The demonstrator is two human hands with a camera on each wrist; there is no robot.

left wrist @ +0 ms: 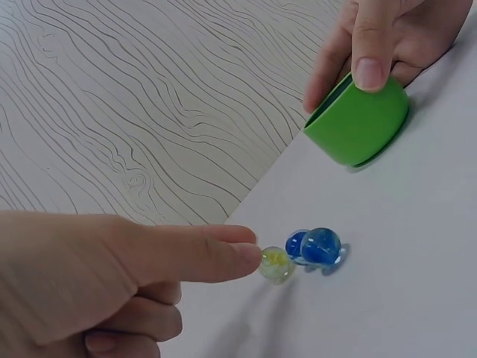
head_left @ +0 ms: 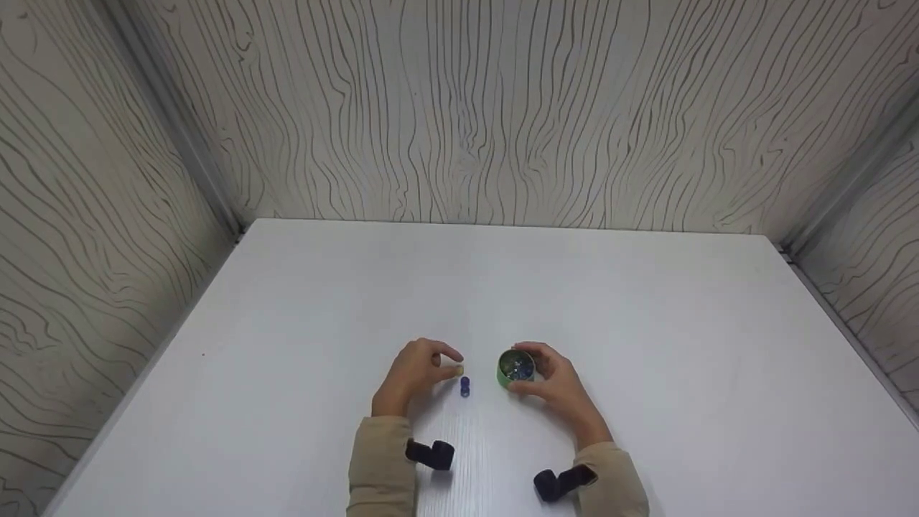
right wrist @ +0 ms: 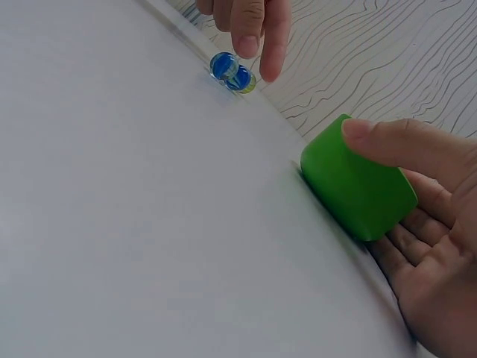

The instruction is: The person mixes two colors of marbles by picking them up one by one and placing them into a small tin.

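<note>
My right hand (head_left: 560, 384) grips a small green cup (head_left: 504, 378) by its side, thumb at the near rim and fingers round the far side. Glass marbles (head_left: 516, 365) lie inside the cup. To its left, my left hand (head_left: 416, 373) is at a clear yellow marble (left wrist: 276, 265); the thumb tip is right at the marble, while the index fingertip is apart from the thumb. The other left fingers are folded under in the left wrist view. Two blue marbles (left wrist: 321, 246) sit side by side on the table, just beyond the yellow one in that view.
The white table (head_left: 323, 287) reaches back to a panel wall (head_left: 459, 108) with a wood-grain pattern, and more such panels stand at left and right. Each sleeve carries a black wrist mount (head_left: 431, 454) close to the table surface.
</note>
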